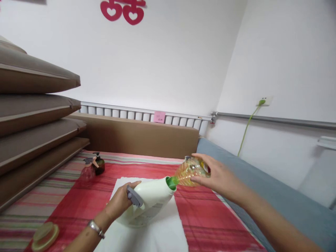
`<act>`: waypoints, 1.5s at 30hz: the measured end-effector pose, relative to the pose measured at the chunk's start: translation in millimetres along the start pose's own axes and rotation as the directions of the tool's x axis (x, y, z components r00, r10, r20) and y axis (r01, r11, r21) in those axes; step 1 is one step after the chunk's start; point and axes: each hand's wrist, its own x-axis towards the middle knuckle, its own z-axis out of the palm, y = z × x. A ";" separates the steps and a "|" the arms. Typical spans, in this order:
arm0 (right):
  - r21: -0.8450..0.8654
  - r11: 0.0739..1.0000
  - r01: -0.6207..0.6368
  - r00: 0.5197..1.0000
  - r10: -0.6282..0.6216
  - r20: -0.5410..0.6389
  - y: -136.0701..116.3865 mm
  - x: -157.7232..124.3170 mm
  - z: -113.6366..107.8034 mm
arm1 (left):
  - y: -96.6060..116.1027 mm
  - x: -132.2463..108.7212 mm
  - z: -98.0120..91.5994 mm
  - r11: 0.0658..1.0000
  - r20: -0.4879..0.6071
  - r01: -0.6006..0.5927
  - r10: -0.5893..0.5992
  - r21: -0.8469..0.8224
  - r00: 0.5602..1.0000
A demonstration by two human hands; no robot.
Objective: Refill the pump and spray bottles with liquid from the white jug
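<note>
My left hand [120, 200] is closed round the near side of a pale green-white jug [152, 196], next to its grey handle-like part [134, 196]. The jug leans over to the right, with its round mouth facing my right hand. In my right hand [215, 175], thumb and fingers grip a clear, yellowish ribbed plastic bottle [190, 172], tipped nearly on its side. The bottle's narrow end meets the jug's mouth, where a bright green part [172, 182] shows. Whether that green part belongs to the bottle or sits inside the jug, I cannot tell. Under the jug lies a white sheet [168, 232].
A pinkish spray bottle [88, 172] and a dark pump bottle [99, 165] stand at the left. A round yellowish lid [45, 236] lies near the front left. Stacked brown cushions [36, 105] rise at the left; a blue-grey padded edge [262, 182] runs along the right.
</note>
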 end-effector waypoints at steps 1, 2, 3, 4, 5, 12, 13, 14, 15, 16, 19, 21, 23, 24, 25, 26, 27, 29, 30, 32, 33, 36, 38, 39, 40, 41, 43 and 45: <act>0.004 1.000 -0.011 1.000 0.012 -0.020 1.1 -0.6 0.2 | 0.1 -0.5 -0.4 1.000 -0.004 0.010 -0.010 -0.009 1.000; 0.009 1.000 -0.025 0.999 0.025 -0.038 2.3 -1.1 0.3 | 0.3 -0.9 -0.9 1.000 -0.005 0.020 -0.020 -0.017 1.000; 0.016 0.999 -0.034 0.998 0.035 -0.042 3.7 -1.5 0.5 | 0.4 -1.3 -1.3 0.999 -0.005 0.028 -0.028 -0.025 1.000; 0.029 0.999 -0.044 0.998 0.046 -0.038 5.5 -1.8 0.9 | 0.4 -1.6 -1.6 0.999 -0.001 0.031 -0.031 -0.030 1.000; 0.052 0.997 -0.059 0.998 0.061 -0.028 7.9 -2.0 1.7 | -0.1 -1.8 -1.8 0.999 -0.001 0.031 -0.031 -0.034 1.000; 0.859 0.483 -0.170 0.947 0.321 0.006 44.4 -15.2 55.1 | -24.4 -9.5 -3.3 0.971 -0.128 0.092 -0.122 -0.222 0.984; 0.930 0.326 -0.172 0.942 0.331 0.058 51.1 -19.8 72.0 | -29.2 -11.8 -4.2 0.961 -0.157 0.116 -0.159 -0.252 0.975; 0.966 0.180 -0.188 0.930 0.348 0.116 57.6 -24.6 90.2 | -33.4 -14.2 -5.3 0.953 -0.184 0.136 -0.190 -0.269 0.964; 0.975 0.056 -0.214 0.909 0.378 0.178 63.7 -29.2 109.0 | -37.0 -16.3 -6.5 0.949 -0.215 0.152 -0.216 -0.276 0.953; 0.970 -0.034 -0.242 0.888 0.395 0.235 69.4 -33.3 127.3 | -39.7 -18.1 -7.7 0.946 -0.244 0.166 -0.236 -0.278 0.940; 0.942 -0.186 -0.279 0.843 0.422 0.333 83.8 -41.5 172.5 | -42.4 -19.0 -9.5 0.937 -0.313 0.192 -0.283 -0.291 0.906; 0.930 -0.248 -0.269 0.828 0.433 0.356 91.9 -43.4 191.6 | -40.6 -14.6 -8.7 0.927 -0.351 0.197 -0.308 -0.318 0.884; 0.914 -0.317 -0.255 0.821 0.428 0.377 99.6 -43.4 204.1 | -38.4 -5.7 -6.1 0.923 -0.381 0.184 -0.313 -0.339 0.870; 0.899 -0.362 -0.248 0.819 0.418 0.394 103.4 -43.1 209.1 | -38.0 0.0 -4.0 0.921 -0.394 0.170 -0.309 -0.350 0.865; 0.879 -0.415 -0.234 0.817 0.407 0.410 107.2 -42.9 213.8 | -38.6 6.1 -1.4 0.919 -0.410 0.152 -0.304 -0.363 0.860; 0.854 -0.472 -0.218 0.815 0.393 0.425 110.8 -42.6 218.5 | -40.3 12.3 1.6 0.916 -0.428 0.133 -0.301 -0.379 0.852; 0.827 -0.527 -0.197 0.813 0.383 0.439 114.2 -42.5 223.3 | -43.2 18.1 5.1 0.910 -0.446 0.113 -0.300 -0.399 0.843; 0.775 -0.614 -0.151 0.808 0.375 0.454 119.3 -41.9 232.3 | -51.7 27.4 12.8 0.894 -0.465 0.090 -0.311 -0.439 0.829; 0.754 -0.643 -0.135 0.805 0.372 0.462 120.8 -41.2 235.9 | -56.6 30.4 16.6 0.887 -0.463 0.093 -0.322 -0.452 0.825; 0.715 -0.687 -0.130 0.794 0.359 0.490 121.4 -39.1 241.0 | -65.3 33.1 22.7 0.879 -0.434 0.119 -0.342 -0.462 0.834; 0.693 -0.708 -0.140 0.787 0.345 0.511 120.6 -37.7 242.5 | -68.3 33.2 24.8 0.877 -0.417 0.136 -0.349 -0.461 0.839; 0.628 -0.755 -0.190 0.787 0.265 0.557 114.7 -35.7 246.3 | -69.0 32.5 27.4 0.881 -0.385 0.160 -0.350 -0.445 0.854; 0.605 -0.765 -0.221 0.796 0.217 0.566 108.3 -38.5 250.6 | -64.0 32.7 27.6 0.881 -0.368 0.170 -0.351 -0.441 0.861; 0.601 -0.765 -0.232 0.803 0.198 0.562 104.4 -41.4 253.3 | -60.8 32.8 27.3 0.881 -0.363 0.176 -0.353 -0.439 0.862; 0.597 -0.765 -0.242 0.809 0.181 0.560 100.2 -45.1 256.3 | -57.5 32.4 26.6 0.881 -0.360 0.181 -0.356 -0.437 0.862; 0.592 -0.764 -0.255 0.814 0.161 0.559 95.5 -49.4 259.2 | -54.7 31.2 25.2 0.882 -0.361 0.185 -0.358 -0.432 0.861; 0.580 -0.759 -0.295 0.817 0.115 0.565 85.3 -58.6 264.3 | -50.6 25.4 19.8 0.891 -0.386 0.188 -0.358 -0.413 0.850; 0.566 -0.746 -0.351 0.805 0.068 0.589 74.6 -66.7 267.9 | -48.6 15.0 10.3 0.901 -0.430 0.202 -0.367 -0.383 0.825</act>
